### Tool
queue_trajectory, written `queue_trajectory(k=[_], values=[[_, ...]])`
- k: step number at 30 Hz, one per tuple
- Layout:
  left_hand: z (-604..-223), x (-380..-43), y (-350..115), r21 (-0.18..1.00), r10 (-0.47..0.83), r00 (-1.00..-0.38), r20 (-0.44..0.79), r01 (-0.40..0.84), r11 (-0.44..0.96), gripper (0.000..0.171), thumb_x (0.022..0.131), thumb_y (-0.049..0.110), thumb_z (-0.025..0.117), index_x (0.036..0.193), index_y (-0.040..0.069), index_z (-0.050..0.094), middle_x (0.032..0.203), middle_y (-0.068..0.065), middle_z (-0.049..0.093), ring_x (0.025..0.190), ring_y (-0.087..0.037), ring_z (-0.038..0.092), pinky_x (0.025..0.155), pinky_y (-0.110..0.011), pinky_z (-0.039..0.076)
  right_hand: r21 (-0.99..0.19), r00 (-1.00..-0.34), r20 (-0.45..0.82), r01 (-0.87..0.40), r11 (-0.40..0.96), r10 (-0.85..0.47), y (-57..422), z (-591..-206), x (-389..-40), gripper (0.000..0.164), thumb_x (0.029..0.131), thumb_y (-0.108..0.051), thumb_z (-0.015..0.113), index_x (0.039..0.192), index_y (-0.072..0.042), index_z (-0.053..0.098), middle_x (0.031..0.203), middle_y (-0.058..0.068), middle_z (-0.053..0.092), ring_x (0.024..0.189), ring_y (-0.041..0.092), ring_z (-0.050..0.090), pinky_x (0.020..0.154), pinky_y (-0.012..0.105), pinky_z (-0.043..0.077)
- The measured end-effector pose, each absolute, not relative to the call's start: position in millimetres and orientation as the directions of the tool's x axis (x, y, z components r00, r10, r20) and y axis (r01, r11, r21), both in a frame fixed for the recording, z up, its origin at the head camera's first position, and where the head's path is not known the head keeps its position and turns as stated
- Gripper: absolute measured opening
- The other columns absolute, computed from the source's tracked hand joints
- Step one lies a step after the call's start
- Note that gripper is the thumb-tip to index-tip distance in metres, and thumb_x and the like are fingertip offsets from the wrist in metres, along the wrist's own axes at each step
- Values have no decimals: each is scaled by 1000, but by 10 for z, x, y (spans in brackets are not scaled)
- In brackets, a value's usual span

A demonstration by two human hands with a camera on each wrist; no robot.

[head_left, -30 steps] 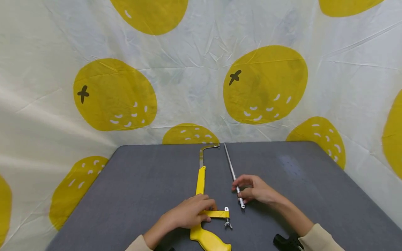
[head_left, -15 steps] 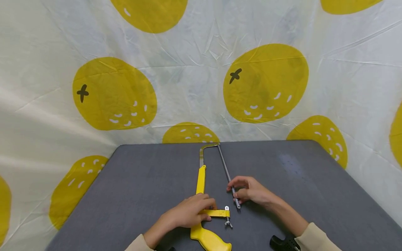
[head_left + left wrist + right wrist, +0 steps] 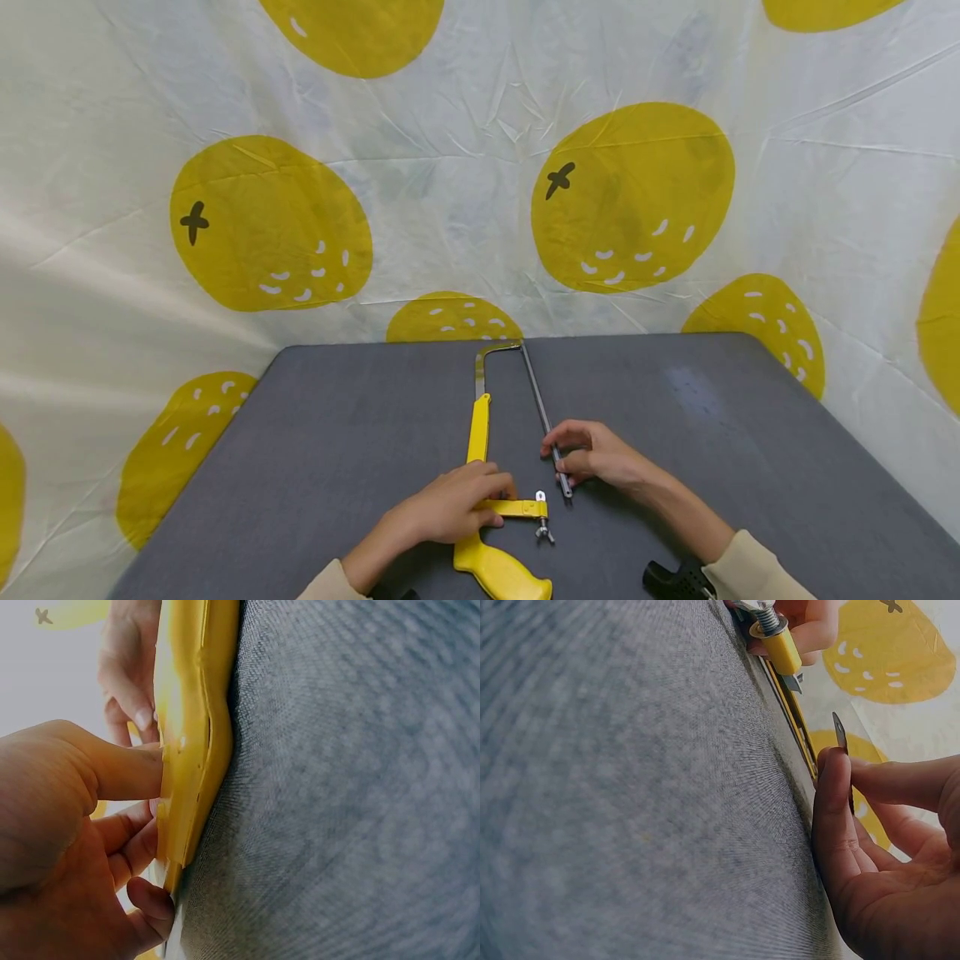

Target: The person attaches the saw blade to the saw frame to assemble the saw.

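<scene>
A yellow hacksaw frame (image 3: 478, 429) lies on the grey table, its handle (image 3: 506, 575) toward me and its metal arm bent at the far end. My left hand (image 3: 456, 504) grips the frame where the short near arm branches off, thumb and fingers on either side. My right hand (image 3: 600, 454) pinches a thin grey hacksaw blade (image 3: 536, 387) near its near end, between thumb and fingers. In the right wrist view the tip of the blade (image 3: 840, 731) sticks out past the fingertips. The blade's far end meets the frame's far tip; whether it is hooked there I cannot tell.
At the end of the near arm sit a metal blade holder (image 3: 541, 497) and a wing nut (image 3: 544, 533), left of the blade's near end. The grey table (image 3: 360, 417) ends at a white cloth (image 3: 450, 225) printed with yellow fruit.
My right hand has moved the blade left, bringing its far end from beside the frame's far tip up to it. Over the last half second both hands stay nearly still.
</scene>
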State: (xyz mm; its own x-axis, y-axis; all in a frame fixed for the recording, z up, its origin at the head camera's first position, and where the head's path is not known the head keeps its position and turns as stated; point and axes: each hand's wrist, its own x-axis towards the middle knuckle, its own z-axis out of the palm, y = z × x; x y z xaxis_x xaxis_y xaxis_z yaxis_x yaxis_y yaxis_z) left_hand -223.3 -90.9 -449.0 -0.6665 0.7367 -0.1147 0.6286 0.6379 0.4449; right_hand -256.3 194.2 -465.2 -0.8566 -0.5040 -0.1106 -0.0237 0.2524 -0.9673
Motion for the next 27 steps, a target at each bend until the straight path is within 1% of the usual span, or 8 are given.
queue_trajectory(k=[8, 15, 22, 27], values=[[-4506, -2240, -915, 446, 740, -663, -111, 632, 633, 19, 98, 28, 71, 116, 31, 65, 102, 15, 57, 88, -2, 48, 77, -21, 42, -969, -852, -112, -20, 245, -512, 1937, -4652, -2555, 35, 95, -3, 65, 128, 7, 61, 123, 23, 67, 81, 15, 65, 68, 31, 58], [-4527, -2255, -919, 448, 741, -662, -108, 634, 631, 18, 98, 28, 71, 115, 31, 65, 100, 15, 56, 87, -2, 48, 75, -20, 42, -971, -849, -113, -15, 238, -516, 1932, -4642, -2555, 35, 95, -4, 66, 127, 7, 61, 123, 22, 68, 81, 14, 65, 68, 31, 58], [-4500, -2247, -909, 454, 736, -667, -117, 623, 637, 18, 98, 27, 71, 115, 31, 66, 102, 15, 58, 88, -2, 48, 77, -20, 42, -973, -850, -117, -6, 232, -513, 1918, -4646, -2564, 35, 95, -5, 67, 127, 7, 61, 122, 20, 68, 81, 13, 66, 68, 30, 57], [-4493, -2245, -904, 455, 732, -671, -119, 619, 641, 18, 98, 28, 72, 115, 31, 66, 102, 15, 58, 89, -2, 48, 76, -21, 42, -974, -850, -113, -8, 227, -515, 1928, -4649, -2566, 35, 95, -4, 66, 127, 7, 61, 122, 21, 68, 81, 14, 66, 68, 30, 57]])
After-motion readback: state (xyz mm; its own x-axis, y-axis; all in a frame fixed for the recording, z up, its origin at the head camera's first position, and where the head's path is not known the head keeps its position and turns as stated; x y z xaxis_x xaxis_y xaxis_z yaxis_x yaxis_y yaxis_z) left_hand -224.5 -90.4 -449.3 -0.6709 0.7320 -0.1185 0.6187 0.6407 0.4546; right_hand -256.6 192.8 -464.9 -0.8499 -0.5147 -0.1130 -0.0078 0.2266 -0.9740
